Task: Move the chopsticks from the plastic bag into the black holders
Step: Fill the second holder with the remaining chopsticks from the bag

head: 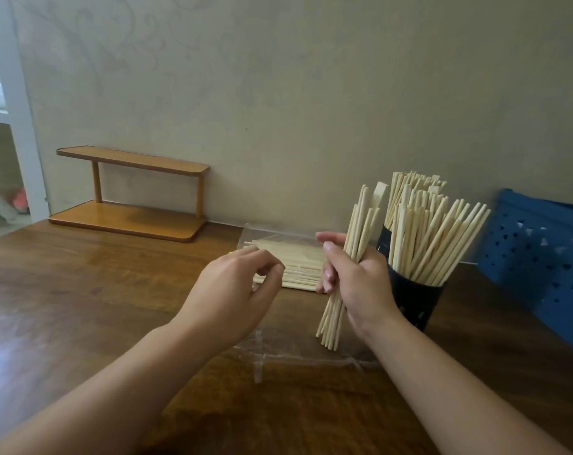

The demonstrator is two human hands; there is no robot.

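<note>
Our right hand grips a bundle of pale wooden chopsticks beside the black cylindrical holder; our left hand hovers, fingers loosely curled, holding nothing.

The left hand covers the near end of the chopsticks in the clear plastic bag, so any contact cannot be told. The rear black holder is mostly hidden behind the bundle the right hand grips. The blue basket is blurred and cut by the right edge.
</note>
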